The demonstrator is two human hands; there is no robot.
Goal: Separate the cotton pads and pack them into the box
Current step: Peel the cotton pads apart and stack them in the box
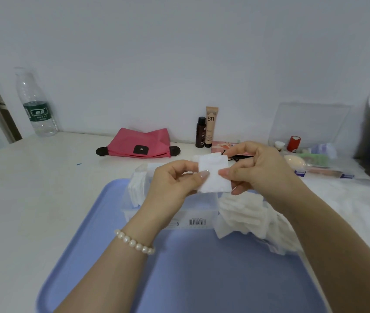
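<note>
A white square cotton pad [213, 175] is held up above the tray between both hands. My left hand [175, 184] pinches its left edge with thumb and fingers. My right hand [258, 170] pinches its right edge. Below them a clear plastic box [179, 213] with a barcode label sits on the blue tray [179, 279]; a few pads [137, 188] stand inside its left end. A loose pile of white cotton pads [247, 215] in a torn wrapper lies on the tray's right side, partly hidden by my right forearm.
A pink pouch [138, 144], a dark bottle [201, 132] and a BB tube [211, 126] stand at the back by the wall. A water bottle [36, 105] is at the far left. A clear organiser [310, 127] with small cosmetics sits at the right.
</note>
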